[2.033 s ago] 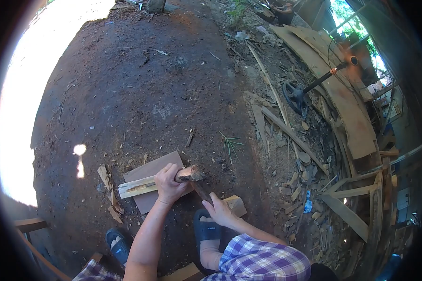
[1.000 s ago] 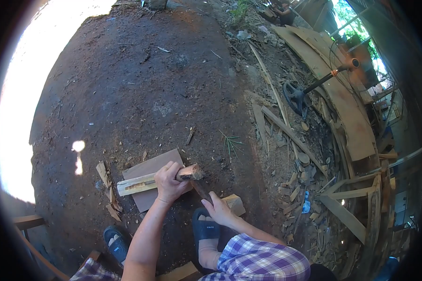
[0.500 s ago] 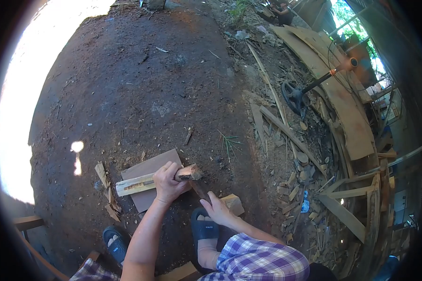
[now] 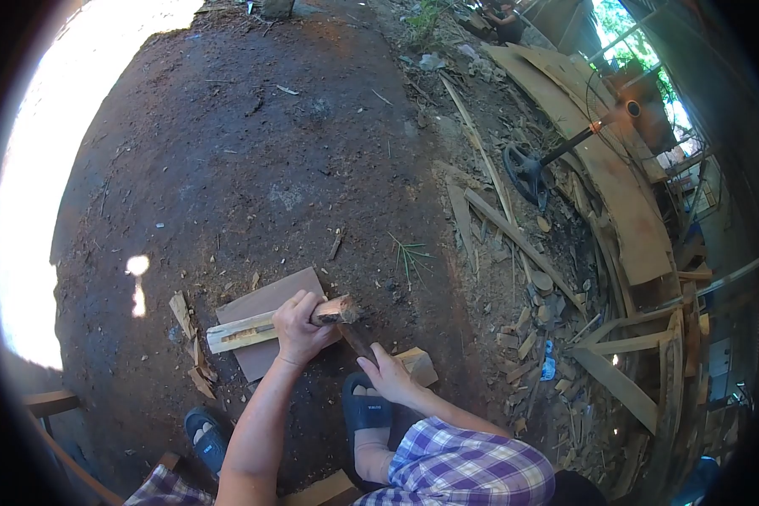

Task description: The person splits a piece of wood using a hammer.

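Note:
A pale wooden bar (image 4: 236,335) with a narrow slot cut along its top lies across a flat brown board (image 4: 271,291) on the ground. My left hand (image 4: 301,327) is closed in a fist above the bar's right part; what its fingers wrap round is hidden. Against that fist, on its right, sits the head of a rough wooden mallet (image 4: 337,310). My right hand (image 4: 384,373) grips the mallet's dark handle, close to a short wooden block (image 4: 417,367). The other end of the bar is covered by my left hand.
My sandalled feet (image 4: 368,413) flank the board. Wood chips (image 4: 198,363) lie to its left. Offcuts and a long plank (image 4: 523,240) litter the right side, near a fan on a stand (image 4: 527,175) and leaning sheets (image 4: 620,202). A person (image 4: 508,24) is far back.
The view has shifted very slightly. Both hands, the mallet and the bar keep almost the same positions.

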